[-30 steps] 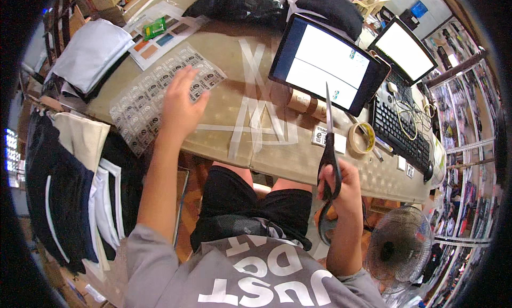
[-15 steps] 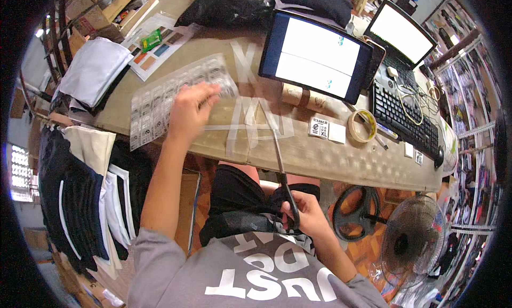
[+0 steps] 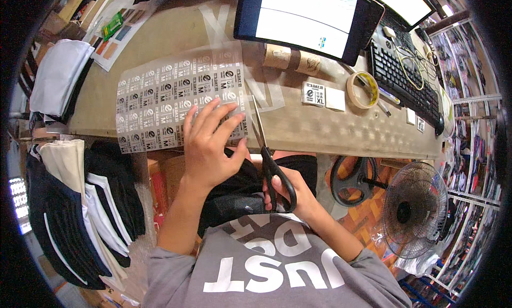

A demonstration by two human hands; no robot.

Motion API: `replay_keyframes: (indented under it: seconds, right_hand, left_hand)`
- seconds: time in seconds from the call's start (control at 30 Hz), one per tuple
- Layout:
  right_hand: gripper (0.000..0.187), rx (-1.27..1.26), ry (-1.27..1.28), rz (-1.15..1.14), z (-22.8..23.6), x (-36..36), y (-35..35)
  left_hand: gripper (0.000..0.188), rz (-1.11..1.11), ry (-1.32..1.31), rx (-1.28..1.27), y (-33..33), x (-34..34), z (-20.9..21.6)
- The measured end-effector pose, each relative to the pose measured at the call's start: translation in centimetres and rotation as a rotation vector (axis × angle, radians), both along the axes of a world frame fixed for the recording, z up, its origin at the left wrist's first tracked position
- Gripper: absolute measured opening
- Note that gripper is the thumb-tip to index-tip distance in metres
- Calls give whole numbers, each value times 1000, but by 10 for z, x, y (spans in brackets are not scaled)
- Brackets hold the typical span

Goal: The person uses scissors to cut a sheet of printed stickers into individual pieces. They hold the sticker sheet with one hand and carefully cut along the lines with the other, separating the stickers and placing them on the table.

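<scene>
With left hand (image 3: 209,148) pinning the clear printed label sheet (image 3: 176,97) and right hand (image 3: 292,193) clenching black-handled scissors (image 3: 269,156), any sheet slip risks cutting through a label.

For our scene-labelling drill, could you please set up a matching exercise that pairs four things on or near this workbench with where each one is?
Things:
1. scissors
2. label sheet
3. tape roll
4. fan

Places:
A. on the floor, right of the person
B. under the left hand
C. in the right hand
D. on the table near the keyboard

Pairs: 1-C, 2-B, 3-D, 4-A
</scene>
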State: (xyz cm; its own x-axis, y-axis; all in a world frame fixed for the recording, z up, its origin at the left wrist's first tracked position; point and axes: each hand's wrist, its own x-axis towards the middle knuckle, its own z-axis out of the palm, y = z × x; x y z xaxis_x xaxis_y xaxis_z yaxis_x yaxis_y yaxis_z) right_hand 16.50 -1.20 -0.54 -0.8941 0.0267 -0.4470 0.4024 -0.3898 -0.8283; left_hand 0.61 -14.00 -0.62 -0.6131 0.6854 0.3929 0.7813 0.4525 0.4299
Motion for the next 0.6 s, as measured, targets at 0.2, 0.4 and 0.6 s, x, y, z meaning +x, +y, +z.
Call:
replay_keyframes:
  seconds: [0.2, 0.4, 0.6]
  right_hand:
    - [40, 3, 17, -26, 2, -5, 4]
    - [34, 71, -37, -35, -11, 9, -6]
    - [27, 186, -24, -48, -15, 7, -16]
  left_hand:
    - [27, 85, -3, 202, 0, 2, -24]
    - [22, 156, 9, 197, 12, 9, -26]
    - [18, 148, 34, 222, 16, 13, -35]
